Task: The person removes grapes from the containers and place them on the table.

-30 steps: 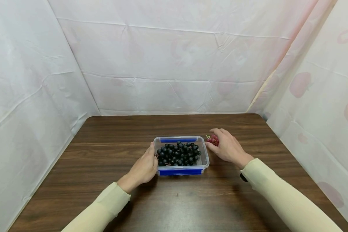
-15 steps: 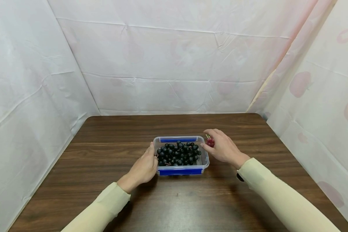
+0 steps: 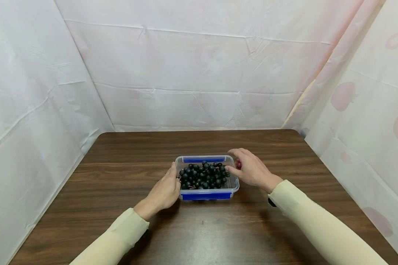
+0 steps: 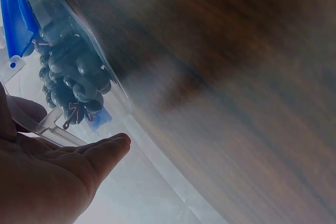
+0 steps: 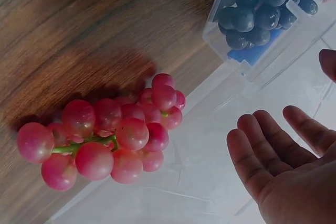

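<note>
A clear plastic container with blue clips stands mid-table, holding several black grapes, which also show through its wall in both wrist views. My left hand holds its left side, fingers along the outer wall and thumb at the rim. My right hand hovers by the right side, thumb over the rim and fingers extended, with nothing between them. Beside the container on the table lies a bunch of red grapes with a green stem, apart from my right fingers. In the head view that hand mostly hides the bunch.
The brown wood-grain table has rounded far corners. White sheeting hangs behind it and along both sides, with faint pink fruit prints on the right.
My right hand has moved left over the red grapes toward the container, covering more of the bunch. The bunch stays in place. My left hand and the container have not moved.
</note>
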Tool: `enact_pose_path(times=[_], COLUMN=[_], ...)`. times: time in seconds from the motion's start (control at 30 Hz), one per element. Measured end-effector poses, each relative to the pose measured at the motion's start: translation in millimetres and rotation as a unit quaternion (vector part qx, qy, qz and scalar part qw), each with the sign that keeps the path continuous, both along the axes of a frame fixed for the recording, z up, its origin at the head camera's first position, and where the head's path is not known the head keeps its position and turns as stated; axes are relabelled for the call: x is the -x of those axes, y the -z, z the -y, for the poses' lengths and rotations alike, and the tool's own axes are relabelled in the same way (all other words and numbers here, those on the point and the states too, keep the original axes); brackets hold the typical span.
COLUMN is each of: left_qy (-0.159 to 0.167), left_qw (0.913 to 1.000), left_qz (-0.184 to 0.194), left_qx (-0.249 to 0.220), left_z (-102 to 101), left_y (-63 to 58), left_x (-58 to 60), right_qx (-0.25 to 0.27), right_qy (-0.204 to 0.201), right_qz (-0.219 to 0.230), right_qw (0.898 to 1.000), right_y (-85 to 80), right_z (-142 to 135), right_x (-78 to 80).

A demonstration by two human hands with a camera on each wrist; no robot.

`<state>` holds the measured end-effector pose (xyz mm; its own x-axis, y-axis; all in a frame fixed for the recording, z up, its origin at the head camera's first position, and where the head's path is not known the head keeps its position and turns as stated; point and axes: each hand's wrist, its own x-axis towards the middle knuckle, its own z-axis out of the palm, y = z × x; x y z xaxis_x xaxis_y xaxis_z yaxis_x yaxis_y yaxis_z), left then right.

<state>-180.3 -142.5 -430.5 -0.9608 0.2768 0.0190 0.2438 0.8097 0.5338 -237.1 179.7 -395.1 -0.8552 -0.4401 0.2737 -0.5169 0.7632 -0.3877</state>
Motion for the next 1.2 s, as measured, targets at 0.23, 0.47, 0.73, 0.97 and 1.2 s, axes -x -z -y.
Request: enact_pose_path(times=[0.23, 0.47, 0.73, 0.97, 1.2], left_qy=[0.001, 0.0, 0.001, -0.002, -0.001], left_qw=[1.0, 1.0, 1.0, 0.9999, 1.0], left_qz=[0.007, 0.003, 0.0, 0.01, 0.0], left_qx=[0.002, 0.003, 0.003, 0.005, 0.003], left_z=[0, 0, 0, 1, 1], left_y=[-0.4, -0.3, 0.2, 0.2, 1.0], left_x=[0.1, 0.4, 0.6, 0.2, 0.3], right_qx=[-0.007, -0.015, -0.023, -0.028, -0.031], right_qy=[-0.007, -0.019, -0.019, -0.019, -0.029], right_qz=[0.001, 0.007, 0.02, 0.03, 0.027], right_qw=[1.0, 1.0, 0.999, 0.999, 0.999], right_y=[-1.6, -3.4, -3.0, -2.9, -3.8], right_z=[4, 8, 11, 15, 18], right_x=[-2.2, -3.6, -3.1, -3.5, -5.6])
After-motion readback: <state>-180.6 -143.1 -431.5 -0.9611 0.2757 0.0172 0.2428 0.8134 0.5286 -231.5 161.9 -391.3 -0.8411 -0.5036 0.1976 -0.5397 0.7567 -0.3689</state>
